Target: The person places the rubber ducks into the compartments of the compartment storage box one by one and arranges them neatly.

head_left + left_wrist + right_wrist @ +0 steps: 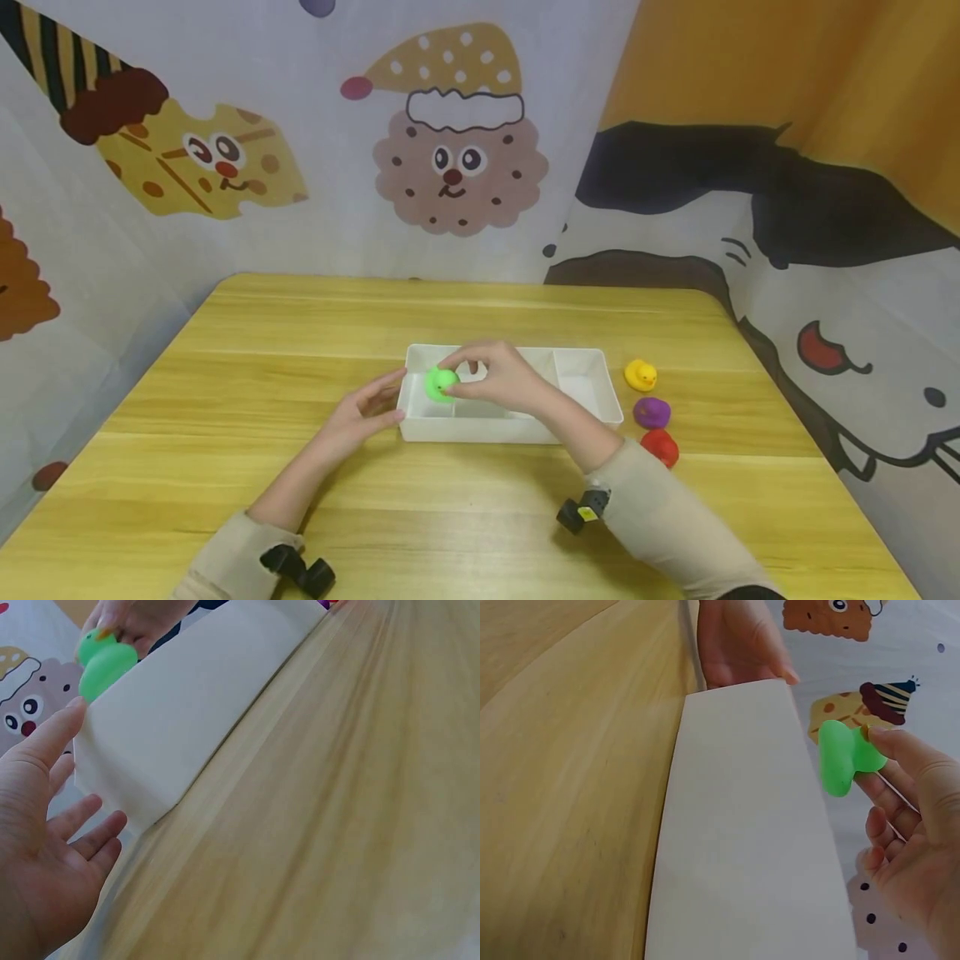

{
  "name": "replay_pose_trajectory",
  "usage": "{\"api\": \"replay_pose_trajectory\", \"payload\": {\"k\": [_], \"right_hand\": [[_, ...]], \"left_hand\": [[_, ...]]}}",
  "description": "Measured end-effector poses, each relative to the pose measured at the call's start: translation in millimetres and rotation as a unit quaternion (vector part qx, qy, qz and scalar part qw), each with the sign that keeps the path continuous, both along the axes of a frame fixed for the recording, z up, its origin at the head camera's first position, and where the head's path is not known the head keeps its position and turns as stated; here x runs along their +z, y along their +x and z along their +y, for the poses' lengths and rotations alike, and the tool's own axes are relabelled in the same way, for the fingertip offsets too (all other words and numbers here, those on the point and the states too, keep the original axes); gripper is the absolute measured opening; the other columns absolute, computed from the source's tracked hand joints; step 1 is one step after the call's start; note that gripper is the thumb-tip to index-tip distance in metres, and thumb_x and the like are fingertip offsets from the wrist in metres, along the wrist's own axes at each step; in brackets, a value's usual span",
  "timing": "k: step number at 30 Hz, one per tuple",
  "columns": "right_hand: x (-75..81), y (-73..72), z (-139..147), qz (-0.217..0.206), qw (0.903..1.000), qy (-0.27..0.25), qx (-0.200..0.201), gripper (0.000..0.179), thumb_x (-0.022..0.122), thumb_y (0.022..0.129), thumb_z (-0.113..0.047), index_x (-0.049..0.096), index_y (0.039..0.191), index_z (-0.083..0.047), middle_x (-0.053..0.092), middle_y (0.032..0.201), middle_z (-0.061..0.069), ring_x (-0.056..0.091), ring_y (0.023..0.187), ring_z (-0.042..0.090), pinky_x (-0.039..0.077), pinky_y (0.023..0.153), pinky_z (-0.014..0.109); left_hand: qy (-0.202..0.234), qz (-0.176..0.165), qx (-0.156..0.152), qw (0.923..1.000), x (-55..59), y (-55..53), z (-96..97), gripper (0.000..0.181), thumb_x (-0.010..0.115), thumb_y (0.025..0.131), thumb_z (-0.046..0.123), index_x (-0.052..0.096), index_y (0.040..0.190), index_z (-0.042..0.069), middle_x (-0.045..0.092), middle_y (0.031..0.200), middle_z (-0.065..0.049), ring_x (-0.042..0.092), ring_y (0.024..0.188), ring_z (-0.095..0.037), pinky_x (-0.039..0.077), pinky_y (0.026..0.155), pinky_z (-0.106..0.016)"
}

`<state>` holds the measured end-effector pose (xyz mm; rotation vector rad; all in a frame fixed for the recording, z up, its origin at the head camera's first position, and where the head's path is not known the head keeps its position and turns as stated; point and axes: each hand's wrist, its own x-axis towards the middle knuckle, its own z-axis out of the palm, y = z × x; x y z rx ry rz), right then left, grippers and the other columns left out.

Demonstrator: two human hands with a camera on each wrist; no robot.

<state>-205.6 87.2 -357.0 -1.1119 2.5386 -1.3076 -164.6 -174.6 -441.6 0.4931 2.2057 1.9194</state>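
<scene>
A green rubber duck (pixel 441 384) is pinched between thumb and fingers of my right hand (pixel 498 379), over the left end of a white divided box (pixel 480 430). In the right wrist view the duck (pixel 840 757) hangs above the box's rim, its head at the fingertips. My left hand (pixel 363 414) is at the box's left end, thumb and fingers spread around the corner. The left wrist view shows that hand (pixel 56 840) with fingers extended beside the box wall (pixel 180 697); the thumb tip is at the rim. The duck's underside is hidden in the head view.
Right of the box sit a yellow duck (pixel 641 375), a purple duck (pixel 652 412) and a red one (pixel 660 447), partly covered by the right sleeve. All stand on a wooden table (pixel 450 517). A patterned curtain (pixel 315 242) hangs behind the table.
</scene>
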Motion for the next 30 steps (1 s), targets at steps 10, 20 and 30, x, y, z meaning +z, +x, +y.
{"api": "replay_pose_trajectory", "payload": {"k": [10, 20, 30], "right_hand": [[-10.4, -11.8, -15.2, -0.024, 0.9994, 0.022, -0.011, 0.028, 0.079, 0.08, -0.022, 0.073, 0.106, -0.016, 0.068, 0.095, -0.013, 0.054, 0.082, 0.022, 0.044, 0.063, 0.027], [-22.2, -20.0, -24.0, -0.059, 0.9965, 0.055, -0.021, 0.024, 0.08, 0.079, -0.023, 0.074, 0.102, -0.018, 0.068, 0.092, -0.015, 0.05, 0.072, 0.013, 0.044, 0.061, 0.026], [-27.0, -22.3, -28.4, -0.071, 0.9918, 0.096, -0.046, 0.024, 0.081, 0.078, -0.023, 0.074, 0.101, -0.02, 0.067, 0.091, -0.016, 0.059, 0.092, 0.01, 0.047, 0.082, 0.033]], "left_hand": [[0.006, 0.002, -0.002, 1.0, -0.4, -0.2, -0.1, 0.062, 0.066, 0.091, 0.012, 0.038, 0.147, 0.01, 0.045, 0.14, -0.024, 0.04, 0.129, -0.041, 0.036, 0.101, -0.055], [0.012, 0.002, -0.008, 0.9999, -0.4, 0.5, 0.1, 0.064, 0.065, 0.091, 0.011, 0.036, 0.147, 0.007, 0.044, 0.14, -0.026, 0.04, 0.128, -0.043, 0.037, 0.1, -0.054], [0.005, -0.005, -0.003, 1.0, 0.6, 1.7, -0.4, 0.064, 0.066, 0.091, 0.015, 0.037, 0.148, 0.01, 0.045, 0.14, -0.023, 0.04, 0.129, -0.04, 0.039, 0.099, -0.055]]}}
